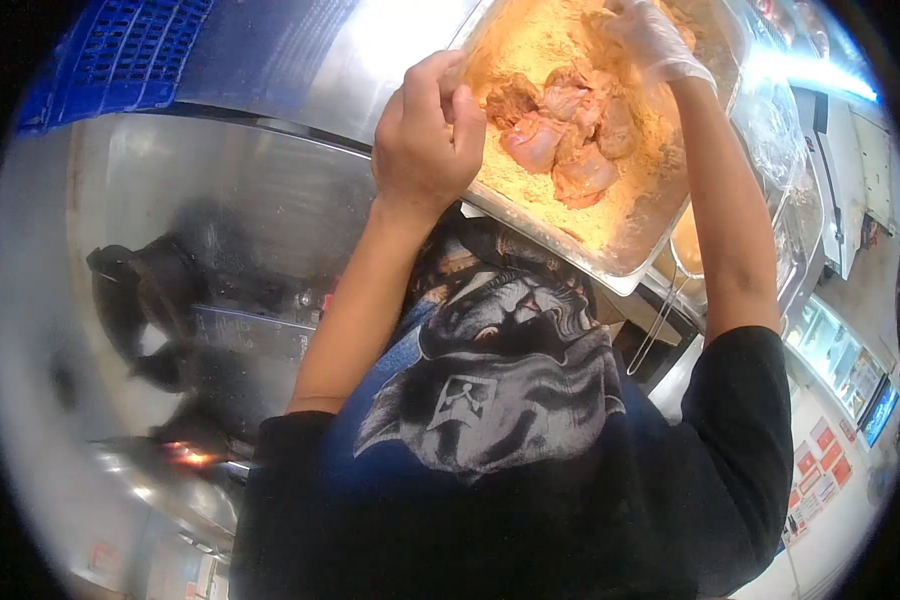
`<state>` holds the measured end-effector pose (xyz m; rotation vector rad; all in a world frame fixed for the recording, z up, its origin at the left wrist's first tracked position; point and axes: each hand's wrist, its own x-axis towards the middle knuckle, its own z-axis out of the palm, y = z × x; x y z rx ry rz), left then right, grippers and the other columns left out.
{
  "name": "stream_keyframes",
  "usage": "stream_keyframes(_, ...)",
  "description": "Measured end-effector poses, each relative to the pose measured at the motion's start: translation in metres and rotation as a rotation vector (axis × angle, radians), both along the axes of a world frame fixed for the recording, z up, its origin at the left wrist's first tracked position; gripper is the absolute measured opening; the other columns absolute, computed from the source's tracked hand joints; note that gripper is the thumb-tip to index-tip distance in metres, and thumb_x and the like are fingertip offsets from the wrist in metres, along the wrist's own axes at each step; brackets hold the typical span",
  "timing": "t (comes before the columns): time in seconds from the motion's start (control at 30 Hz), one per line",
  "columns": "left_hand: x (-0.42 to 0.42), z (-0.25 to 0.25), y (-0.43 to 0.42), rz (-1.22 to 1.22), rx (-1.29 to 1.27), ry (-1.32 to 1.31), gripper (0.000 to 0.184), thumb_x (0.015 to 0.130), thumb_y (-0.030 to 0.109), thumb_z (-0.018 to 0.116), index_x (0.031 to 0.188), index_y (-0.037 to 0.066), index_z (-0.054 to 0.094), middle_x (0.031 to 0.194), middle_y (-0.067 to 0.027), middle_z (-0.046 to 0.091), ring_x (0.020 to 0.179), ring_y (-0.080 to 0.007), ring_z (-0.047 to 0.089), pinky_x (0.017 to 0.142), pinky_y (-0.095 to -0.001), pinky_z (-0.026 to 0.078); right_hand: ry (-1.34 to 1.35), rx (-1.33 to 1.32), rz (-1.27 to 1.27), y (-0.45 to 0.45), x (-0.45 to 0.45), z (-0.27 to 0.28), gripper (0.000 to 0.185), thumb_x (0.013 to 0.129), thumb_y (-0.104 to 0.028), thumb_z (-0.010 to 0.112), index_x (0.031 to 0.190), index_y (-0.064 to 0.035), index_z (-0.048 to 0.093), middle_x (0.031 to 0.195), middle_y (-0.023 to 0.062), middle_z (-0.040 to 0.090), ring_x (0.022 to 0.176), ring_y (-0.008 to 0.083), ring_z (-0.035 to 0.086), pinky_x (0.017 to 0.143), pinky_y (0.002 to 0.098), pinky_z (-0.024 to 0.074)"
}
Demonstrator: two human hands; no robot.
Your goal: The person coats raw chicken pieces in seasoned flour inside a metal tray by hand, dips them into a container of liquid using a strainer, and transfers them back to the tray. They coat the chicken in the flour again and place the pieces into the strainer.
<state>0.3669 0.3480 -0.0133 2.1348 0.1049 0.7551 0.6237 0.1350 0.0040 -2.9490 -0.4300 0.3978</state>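
Observation:
A metal tray (610, 277) holds orange-yellow breading powder (620, 220). Several raw chicken pieces (585, 175) lie in the powder, partly coated. My bare left hand (430, 135) is at the tray's left rim, its fingers curled over the edge and the thumb pointing up. In a clear plastic glove, my right hand (660, 42) reaches into the far right part of the tray. Its fingers are bent down at the powder near the top of the view, and what lies under them is hidden.
A blue plastic basket (135, 50) sits on the steel counter (280, 60) at upper left. Dark pans (150, 290) and a small flame (188, 453) are at left. A wire-handled strainer (660, 325) is beside the tray, and clear plastic wrap (775, 130) is at right.

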Motion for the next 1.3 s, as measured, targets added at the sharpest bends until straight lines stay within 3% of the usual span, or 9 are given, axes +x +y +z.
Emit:
stream_keyframes(0.1,0.001,-0.001,0.000,-0.003,-0.004,-0.006,0.031,0.097,0.005,0.063,0.128,0.004,0.058,0.080,-0.0083,0.072,0.069,-0.0172,0.072,0.064,-0.0307,0.057,-0.179,0.252,0.231,-0.027,0.007,-0.012,0.051,0.088,-0.034,0.074,0.134,-0.0139,0.067,0.132,0.0202,0.067,0.119,0.0388,0.065,0.099,0.0466,0.0531)
stream_keyframes(0.2,0.001,-0.002,0.000,0.000,0.015,-0.005,0.031,0.097,0.005,0.064,0.127,0.003,0.058,0.081,-0.0086,0.072,0.069,-0.0171,0.071,0.064,-0.0304,0.056,-0.235,0.022,0.241,-0.040,0.016,-0.020,0.057,0.087,-0.030,0.073,0.141,-0.0148,0.062,0.136,0.0193,0.065,0.122,0.0362,0.064,0.100,0.0469,0.0526)
stream_keyframes(0.43,0.001,-0.004,0.001,-0.011,-0.002,-0.031,0.031,0.096,0.005,0.064,0.127,0.003,0.059,0.080,-0.0075,0.072,0.068,-0.0147,0.070,0.063,-0.0292,0.055,-0.345,0.101,0.038,-0.042,0.025,-0.075,0.065,0.084,-0.025,0.073,0.146,-0.0166,0.057,0.146,0.0161,0.059,0.138,0.0341,0.052,0.115,0.0458,0.0388)
stream_keyframes(0.73,0.001,-0.002,0.000,-0.033,-0.027,-0.034,0.030,0.097,0.004,0.063,0.126,0.001,0.059,0.078,-0.0057,0.070,0.065,-0.0122,0.066,0.061,-0.0283,0.053,-0.597,-0.028,0.344,-0.033,-0.045,-0.023,0.053,0.078,-0.014,0.068,0.129,-0.0060,0.069,0.152,0.0127,0.054,0.144,0.0309,0.046,0.114,0.0481,0.0343)
stream_keyframes(0.83,0.002,0.000,0.000,-0.040,-0.026,-0.055,0.029,0.097,0.004,0.063,0.126,0.001,0.059,0.078,-0.0055,0.071,0.066,-0.0119,0.066,0.061,-0.0279,0.053,-0.877,0.068,0.456,-0.026,-0.059,-0.005,0.036,0.081,-0.013,0.066,0.115,-0.0070,0.076,0.130,0.0159,0.069,0.124,0.0321,0.062,0.100,0.0473,0.0476)
stream_keyframes(1.1,0.002,0.000,-0.002,-0.029,-0.039,-0.054,0.030,0.097,0.003,0.063,0.126,0.002,0.059,0.079,-0.0051,0.072,0.066,-0.0119,0.067,0.062,-0.0282,0.054,-0.302,-0.317,-0.112,-0.057,-0.066,0.075,0.023,0.086,-0.016,0.065,0.103,-0.0074,0.079,0.104,0.0172,0.076,0.098,0.0327,0.072,0.083,0.0472,0.0553)
stream_keyframes(1.13,0.002,-0.001,-0.002,-0.050,-0.039,-0.051,0.030,0.097,0.003,0.063,0.126,0.002,0.059,0.079,-0.0051,0.072,0.066,-0.0119,0.067,0.062,-0.0282,0.054,-0.449,-0.210,0.011,-0.110,-0.040,0.029,0.023,0.093,-0.025,0.064,0.091,-0.0071,0.079,0.083,0.0173,0.075,0.073,0.0333,0.072,0.068,0.0472,0.0564)
stream_keyframes(1.23,0.002,-0.001,-0.001,-0.058,-0.059,-0.012,0.030,0.097,0.004,0.063,0.126,0.001,0.060,0.080,-0.0050,0.072,0.067,-0.0117,0.067,0.062,-0.0275,0.054,-0.440,-0.457,0.112,-0.117,-0.045,0.022,0.028,0.093,-0.030,0.066,0.085,-0.0066,0.078,0.081,0.0169,0.075,0.073,0.0332,0.071,0.069,0.0476,0.0560)
stream_keyframes(1.3,-0.001,0.002,-0.001,-0.052,-0.052,-0.016,0.030,0.097,0.004,0.063,0.127,0.001,0.060,0.080,-0.0050,0.072,0.066,-0.0112,0.066,0.062,-0.0268,0.053,-0.524,-0.287,0.060,-0.079,-0.081,0.055,0.027,0.091,-0.030,0.067,0.082,-0.0067,0.078,0.079,0.0169,0.075,0.071,0.0334,0.071,0.068,0.0479,0.0559)
